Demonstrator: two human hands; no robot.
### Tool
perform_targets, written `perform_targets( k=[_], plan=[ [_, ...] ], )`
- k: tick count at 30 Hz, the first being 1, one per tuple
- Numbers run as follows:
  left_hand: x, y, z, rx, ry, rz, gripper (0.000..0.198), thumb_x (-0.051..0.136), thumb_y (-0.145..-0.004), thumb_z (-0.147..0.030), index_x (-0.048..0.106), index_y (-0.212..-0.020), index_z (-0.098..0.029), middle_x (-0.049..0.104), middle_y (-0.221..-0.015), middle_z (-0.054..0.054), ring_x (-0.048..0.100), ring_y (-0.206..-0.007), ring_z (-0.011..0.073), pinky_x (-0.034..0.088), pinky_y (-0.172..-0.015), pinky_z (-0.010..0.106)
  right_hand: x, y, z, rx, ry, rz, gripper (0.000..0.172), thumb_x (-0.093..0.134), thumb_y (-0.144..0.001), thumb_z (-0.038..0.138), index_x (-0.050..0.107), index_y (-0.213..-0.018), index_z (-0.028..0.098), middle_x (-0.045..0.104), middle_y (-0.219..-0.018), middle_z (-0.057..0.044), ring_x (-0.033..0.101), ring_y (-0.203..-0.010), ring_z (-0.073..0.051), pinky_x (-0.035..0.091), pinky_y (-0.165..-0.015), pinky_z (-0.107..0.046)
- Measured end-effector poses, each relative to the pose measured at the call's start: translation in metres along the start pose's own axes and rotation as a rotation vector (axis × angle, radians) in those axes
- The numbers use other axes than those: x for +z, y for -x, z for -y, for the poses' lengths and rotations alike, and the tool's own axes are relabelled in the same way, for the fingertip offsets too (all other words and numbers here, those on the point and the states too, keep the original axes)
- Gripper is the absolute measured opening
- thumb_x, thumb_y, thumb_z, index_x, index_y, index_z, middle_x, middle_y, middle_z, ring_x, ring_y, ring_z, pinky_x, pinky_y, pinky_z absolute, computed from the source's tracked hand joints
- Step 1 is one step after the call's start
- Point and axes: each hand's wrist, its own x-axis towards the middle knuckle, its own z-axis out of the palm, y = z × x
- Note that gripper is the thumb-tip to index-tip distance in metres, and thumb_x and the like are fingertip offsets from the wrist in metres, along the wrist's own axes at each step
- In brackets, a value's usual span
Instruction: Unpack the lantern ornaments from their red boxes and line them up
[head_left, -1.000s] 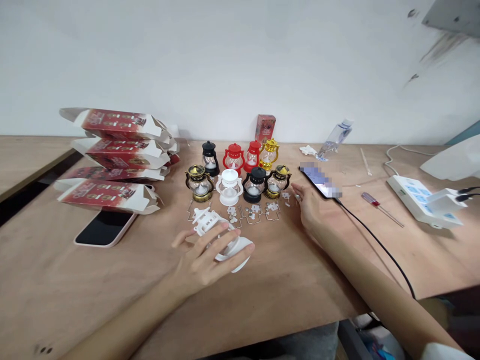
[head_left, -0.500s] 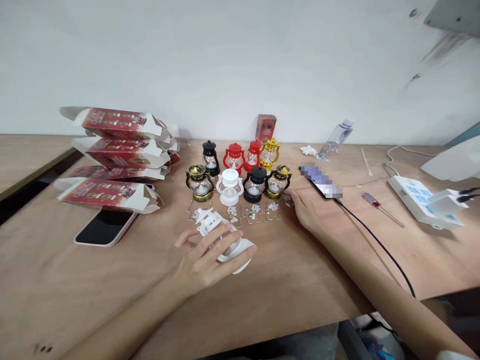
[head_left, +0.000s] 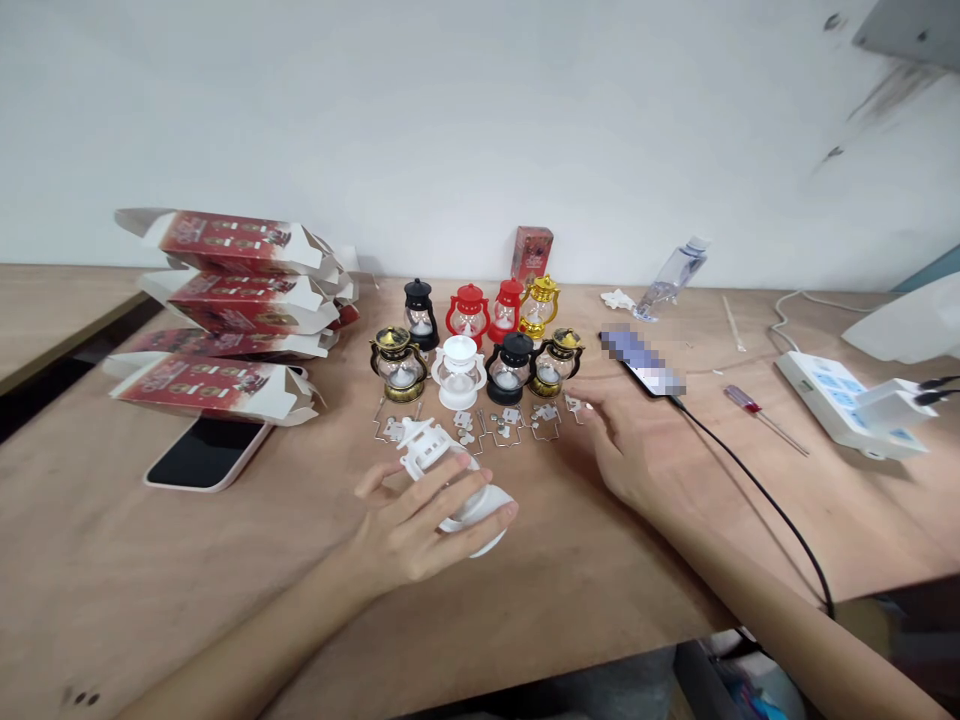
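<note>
My left hand (head_left: pixel 420 515) is wrapped round a tilted white lantern (head_left: pixel 480 505) with a clear globe, low above the table. My right hand (head_left: pixel 619 450) has its fingers drawn together beside small metal and white parts (head_left: pixel 576 404); a tiny pale bit shows at the fingertips, too small to name. Bent wires and small pieces (head_left: pixel 507 424) lie in a row between the hands and the standing lanterns. A white lantern (head_left: pixel 460 375), a black one (head_left: pixel 510 370) and two bronze-gold ones (head_left: pixel 401 368) stand in front; black, red and gold ones (head_left: pixel 540 305) stand behind.
Red and white cartons (head_left: pixel 217 385) are stacked at the left over a phone (head_left: pixel 206 455). A small red box (head_left: pixel 532 252) stands at the wall. At the right lie a cabled phone (head_left: pixel 641 362), a bottle (head_left: pixel 673 278), a screwdriver (head_left: pixel 765 420) and a power strip (head_left: pixel 840 405).
My right hand has drawn back slightly toward the near edge and right, off the small parts. The white lantern in my left hand has shifted slightly right.
</note>
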Motion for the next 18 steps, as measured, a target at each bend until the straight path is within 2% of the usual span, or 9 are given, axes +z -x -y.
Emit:
perform_targets(
  k=[1,3,6,7,9,12,14,16,18],
  plan=[
    [0.000,0.001,0.000,0.043,0.029,0.005,0.028,0.071,-0.078,-0.027,0.066,-0.102,-0.040,0.072,-0.100,-0.007,0.059,-0.106,0.0119,0.029,-0.102,0.034,0.003,0.007,0.008,0.023,-0.072,0.073,0.031,0.050,-0.088,0.044,0.060,-0.110,0.024,0.061,-0.119,-0.006,0.052,-0.116,-0.022,0.032,-0.106,-0.041],
    [0.002,0.003,-0.003,0.154,0.108,0.011,0.027,0.067,-0.080,-0.028,0.065,-0.104,-0.040,0.069,-0.110,-0.009,0.054,-0.116,0.0104,0.030,-0.105,0.031,0.012,0.019,0.026,0.106,-0.307,0.336,0.032,0.054,-0.087,0.044,0.056,-0.113,0.026,0.061,-0.118,-0.005,0.055,-0.112,-0.020,0.036,-0.103,-0.040],
    [0.004,0.002,-0.009,0.317,0.234,-0.034,0.024,0.063,-0.081,-0.034,0.064,-0.104,-0.039,0.065,-0.118,-0.011,0.049,-0.122,0.0101,0.036,-0.106,0.028,0.027,0.030,0.049,0.267,-0.629,0.818,0.055,0.068,-0.078,0.042,0.045,-0.127,0.029,0.056,-0.126,-0.005,0.058,-0.106,-0.017,0.043,-0.094,-0.035],
    [0.004,0.002,-0.012,0.352,0.270,-0.052,0.023,0.063,-0.081,-0.034,0.064,-0.104,-0.038,0.064,-0.119,-0.011,0.049,-0.121,0.0104,0.039,-0.104,0.027,0.031,0.032,0.054,0.313,-0.685,0.930,0.063,0.073,-0.073,0.041,0.044,-0.128,0.030,0.056,-0.125,-0.005,0.059,-0.102,-0.015,0.045,-0.090,-0.033],
    [0.003,0.000,-0.017,0.380,0.319,-0.062,0.023,0.062,-0.081,-0.032,0.065,-0.104,-0.037,0.063,-0.120,-0.012,0.048,-0.122,0.0105,0.043,-0.101,0.025,0.036,0.033,0.060,0.363,-0.715,1.040,0.066,0.078,-0.067,0.038,0.048,-0.125,0.027,0.060,-0.112,-0.003,0.061,-0.091,-0.012,0.046,-0.082,-0.028],
    [0.001,-0.001,-0.020,0.337,0.338,-0.020,0.026,0.060,-0.084,-0.030,0.062,-0.109,-0.037,0.059,-0.127,-0.013,0.042,-0.128,0.0103,0.038,-0.109,0.028,0.027,0.029,0.067,0.312,-0.589,1.015,0.048,0.076,-0.070,0.037,0.057,-0.111,0.022,0.062,-0.087,0.001,0.060,-0.076,-0.010,0.046,-0.072,-0.024],
    [0.002,0.000,-0.018,0.273,0.322,0.034,0.031,0.056,-0.087,-0.027,0.058,-0.117,-0.035,0.056,-0.131,-0.011,0.038,-0.132,0.0119,0.029,-0.114,0.033,0.006,0.018,0.071,0.230,-0.431,0.928,0.041,0.073,-0.073,0.038,0.058,-0.108,0.021,0.064,-0.086,-0.001,0.061,-0.076,-0.012,0.047,-0.070,-0.026],
    [0.006,0.003,-0.014,0.206,0.303,0.148,0.036,0.049,-0.090,-0.018,0.054,-0.124,-0.030,0.055,-0.134,-0.006,0.039,-0.133,0.0141,0.026,-0.115,0.036,-0.023,-0.001,0.074,0.131,-0.216,0.718,0.039,0.069,-0.075,0.042,0.058,-0.107,0.022,0.066,-0.088,-0.003,0.063,-0.078,-0.016,0.049,-0.069,-0.030],
    [0.011,0.008,-0.010,0.142,0.321,0.304,0.038,0.042,-0.091,-0.011,0.053,-0.125,-0.024,0.055,-0.134,-0.001,0.044,-0.129,0.0155,0.031,-0.112,0.036,-0.054,-0.026,0.071,-0.009,0.055,0.362,0.039,0.069,-0.074,0.044,0.059,-0.106,0.024,0.066,-0.089,-0.003,0.062,-0.076,-0.018,0.048,-0.066,-0.032]
  ],
)
